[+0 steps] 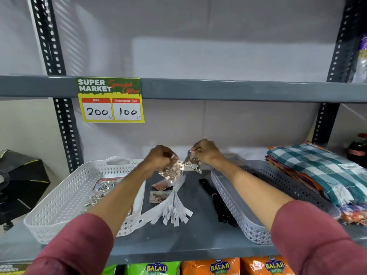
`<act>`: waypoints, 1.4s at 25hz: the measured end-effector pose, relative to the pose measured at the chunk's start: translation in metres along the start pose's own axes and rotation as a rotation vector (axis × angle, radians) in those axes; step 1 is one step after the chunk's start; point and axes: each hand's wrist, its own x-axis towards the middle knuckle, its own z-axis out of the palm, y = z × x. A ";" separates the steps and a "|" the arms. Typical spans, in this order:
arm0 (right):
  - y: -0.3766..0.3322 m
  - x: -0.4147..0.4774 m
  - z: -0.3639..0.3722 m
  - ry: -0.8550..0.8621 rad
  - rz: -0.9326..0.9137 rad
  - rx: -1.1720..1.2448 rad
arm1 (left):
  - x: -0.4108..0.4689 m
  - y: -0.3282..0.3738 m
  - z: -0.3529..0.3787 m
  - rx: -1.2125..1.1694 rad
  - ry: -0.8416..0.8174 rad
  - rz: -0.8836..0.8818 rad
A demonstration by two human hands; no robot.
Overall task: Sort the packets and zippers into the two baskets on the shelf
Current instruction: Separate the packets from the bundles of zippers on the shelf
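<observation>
Above the grey shelf [194, 237], my left hand [159, 158] grips a clear packet of shiny round pieces [174, 170]. My right hand [205, 151] pinches a second clear packet [193, 163] right beside it; the two packets touch. A bundle of white zippers [175, 210] hangs from under the left packet and fans out onto the shelf. Black zippers [217, 203] lie on the shelf next to the grey basket [244, 221] on the right. The white basket [59, 203] on the left holds several shiny packets [101, 190]. Two small packets [159, 190] lie between the baskets.
Folded checked cloths [321, 171] are stacked at the right, against the grey basket. A price sign [111, 100] hangs from the upper shelf edge. Snack bags [217, 266] sit on the shelf below. A dark bottle [357, 149] stands far right, black equipment [19, 181] at left.
</observation>
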 end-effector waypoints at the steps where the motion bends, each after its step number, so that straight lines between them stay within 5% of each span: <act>1: -0.004 0.003 0.010 -0.014 -0.016 0.006 | 0.004 -0.006 -0.008 0.070 0.010 -0.040; 8: -0.029 0.006 0.088 -0.184 -0.019 -0.024 | 0.015 -0.047 -0.015 0.322 0.144 -0.126; 14: -0.010 -0.006 0.120 -0.237 -0.021 -0.053 | 0.022 -0.067 0.012 0.509 0.040 -0.155; 18: 0.004 -0.013 0.108 -0.041 -0.015 -0.082 | 0.024 -0.075 0.023 0.634 -0.030 -0.096; 22: 0.011 -0.024 0.103 -0.224 0.167 -0.078 | 0.019 -0.079 0.027 0.791 -0.081 -0.013; 29: 0.016 -0.033 0.102 -0.171 0.474 0.378 | 0.009 -0.061 0.019 0.610 -0.051 0.056; 32: 0.012 -0.034 0.073 -0.154 0.468 0.509 | 0.000 -0.056 0.011 0.637 -0.067 0.107; 35: 0.012 -0.024 0.037 -0.035 0.350 0.342 | -0.009 -0.054 -0.002 0.627 -0.064 0.113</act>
